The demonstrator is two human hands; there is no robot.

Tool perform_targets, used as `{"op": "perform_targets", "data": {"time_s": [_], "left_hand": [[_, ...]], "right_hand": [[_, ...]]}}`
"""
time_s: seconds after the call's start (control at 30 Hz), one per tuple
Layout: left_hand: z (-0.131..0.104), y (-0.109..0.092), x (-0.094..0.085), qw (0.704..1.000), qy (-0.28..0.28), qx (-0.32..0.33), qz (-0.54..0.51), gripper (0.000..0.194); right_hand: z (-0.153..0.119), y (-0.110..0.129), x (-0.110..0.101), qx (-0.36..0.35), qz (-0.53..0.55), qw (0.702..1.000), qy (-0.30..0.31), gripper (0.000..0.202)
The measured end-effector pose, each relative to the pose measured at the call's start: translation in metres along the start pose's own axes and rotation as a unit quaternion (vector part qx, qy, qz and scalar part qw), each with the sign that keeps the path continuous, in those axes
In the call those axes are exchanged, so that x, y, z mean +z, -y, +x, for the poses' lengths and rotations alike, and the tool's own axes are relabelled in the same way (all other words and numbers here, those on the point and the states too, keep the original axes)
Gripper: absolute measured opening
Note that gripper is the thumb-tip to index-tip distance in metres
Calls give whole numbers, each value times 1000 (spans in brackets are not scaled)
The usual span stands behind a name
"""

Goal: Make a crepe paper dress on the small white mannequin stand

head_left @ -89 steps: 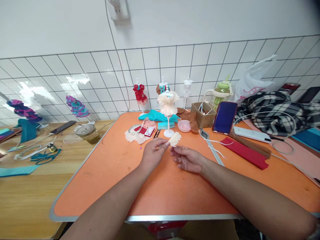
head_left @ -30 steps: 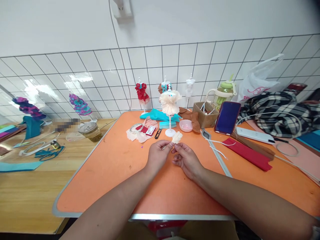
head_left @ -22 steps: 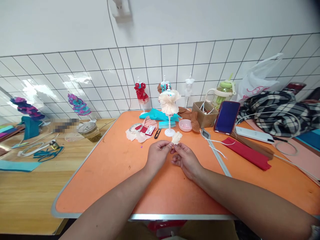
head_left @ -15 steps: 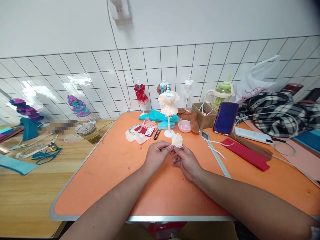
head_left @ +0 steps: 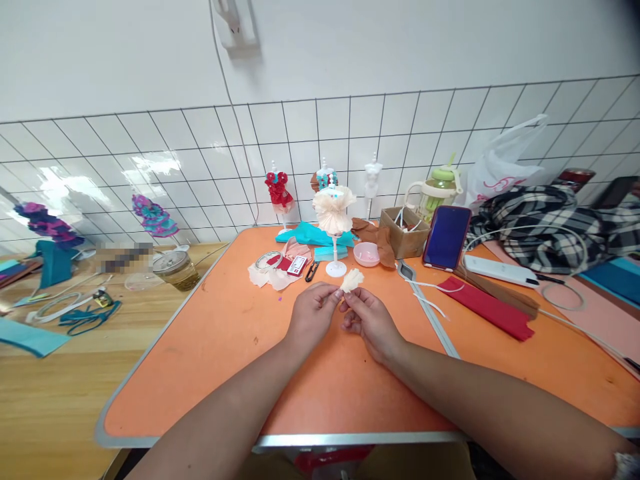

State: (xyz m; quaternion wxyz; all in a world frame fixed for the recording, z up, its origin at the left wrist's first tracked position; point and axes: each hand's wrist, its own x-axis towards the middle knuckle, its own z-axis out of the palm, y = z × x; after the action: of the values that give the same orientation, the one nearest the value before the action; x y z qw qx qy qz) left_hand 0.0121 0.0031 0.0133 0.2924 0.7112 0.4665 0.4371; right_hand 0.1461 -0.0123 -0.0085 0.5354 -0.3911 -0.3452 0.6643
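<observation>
A small cream crepe-paper flower [head_left: 353, 280] is pinched at its gathered base between both hands, its ruffled edge fanning upward. My left hand [head_left: 314, 312] closes thumb and fingertips on it from the left. My right hand [head_left: 371, 325] grips it from the right with thumb and forefinger, the other fingers curled below. Just beyond stands a miniature dress form [head_left: 334, 217] on a white base, dressed in cream ruffled paper. Thread snips [head_left: 312, 271] and a red-and-white packet [head_left: 297, 265] lie to the left of that base; a pink bowl [head_left: 367, 254] sits to the right.
Behind are a red-dressed form [head_left: 279, 192], a bare white form [head_left: 373, 183] and a cardboard box [head_left: 404, 235]. A phone [head_left: 447, 237] leans upright at right, near a red paper strip [head_left: 485, 308] and loose cable. A glass jar [head_left: 176, 270] stands on the wooden table.
The flower has turned slightly between my fingers, its fan now looking narrower and tilted. Both hands keep nearly the same place while the camera view shifts a little.
</observation>
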Motion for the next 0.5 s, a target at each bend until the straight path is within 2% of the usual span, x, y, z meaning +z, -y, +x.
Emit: {"op": "perform_targets", "data": {"time_s": [0.13, 0.27, 0.33, 0.4, 0.5], "left_hand": [[2, 3, 2, 994, -5, -62, -86, 26], [5, 4, -3, 996, -33, -47, -70, 27], [5, 1, -8, 999, -36, -9, -28, 27], [3, -2, -14, 998, -17, 47, 27, 27], [-1, -10, -26, 972, 45, 183, 142, 25]], "right_hand": [[0, -1, -1, -15, -7, 1000, 15, 33], [1, 0, -3, -8, -1, 999, 39, 30], [2, 2, -7, 1, 1, 998, 65, 29], [5, 4, -12, 27, 2, 994, 109, 28], [12, 8, -22, 92, -17, 975, 200, 28]]}}
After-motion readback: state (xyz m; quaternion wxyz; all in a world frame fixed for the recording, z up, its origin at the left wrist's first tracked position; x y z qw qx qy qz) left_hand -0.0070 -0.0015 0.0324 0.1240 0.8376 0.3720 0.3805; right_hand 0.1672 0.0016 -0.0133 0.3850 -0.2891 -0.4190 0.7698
